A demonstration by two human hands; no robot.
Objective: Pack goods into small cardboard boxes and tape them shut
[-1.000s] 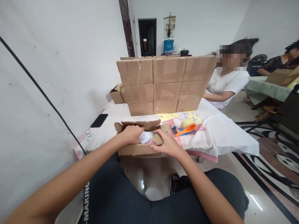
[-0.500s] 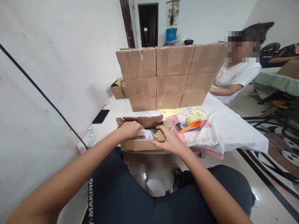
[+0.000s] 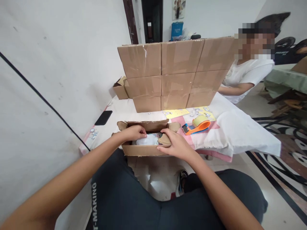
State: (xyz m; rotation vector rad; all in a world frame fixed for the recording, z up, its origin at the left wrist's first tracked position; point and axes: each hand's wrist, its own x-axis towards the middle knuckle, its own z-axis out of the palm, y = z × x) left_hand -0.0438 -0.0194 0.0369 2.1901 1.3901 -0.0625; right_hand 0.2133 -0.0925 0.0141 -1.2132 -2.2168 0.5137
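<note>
And here's the left grip (image 3: pixel 135 131), back of the hand uppermost, fingers bent and tips angled toward its opposite number; how firmly they pinch is hard to tell. Just beside it, not touching, the right grip (image 3: pixel 177 142) curves in a C, index finger above, thumb stretched out below, clasping! Behind the left grip, the left forearm (image 3: pixel 79 171) runs low and outward to a bent elbow; behind the right, the right forearm (image 3: pixel 211 180) slants down and outward.

Homelike packing room: stacked cartons (image 3: pixel 177 84), tape dispenser (image 3: pixel 200 127)
</note>
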